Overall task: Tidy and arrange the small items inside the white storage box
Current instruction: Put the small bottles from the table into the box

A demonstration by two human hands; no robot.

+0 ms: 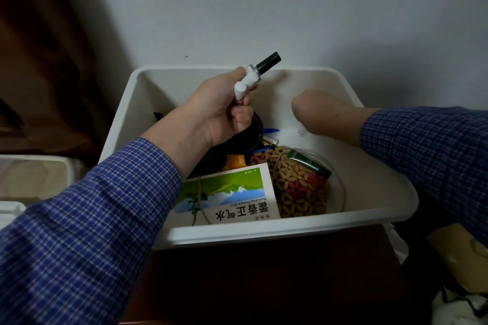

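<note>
Sorting looks barely begun: the left hand (219,103) grips a few small bottles (253,76), right hand (314,111) fingers hidden, white box (264,235) still jumbled.

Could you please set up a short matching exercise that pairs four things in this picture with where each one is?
Things:
1. black-capped bottle
2. green tube
3. medicine box
4. right hand

Places:
A. lying on the patterned pouch
B. gripped in the left hand above the white storage box
C. fingers out of sight, low near the far right corner
D. at the near wall, print upside down

Pairs: 1-B, 2-A, 3-D, 4-C
</note>
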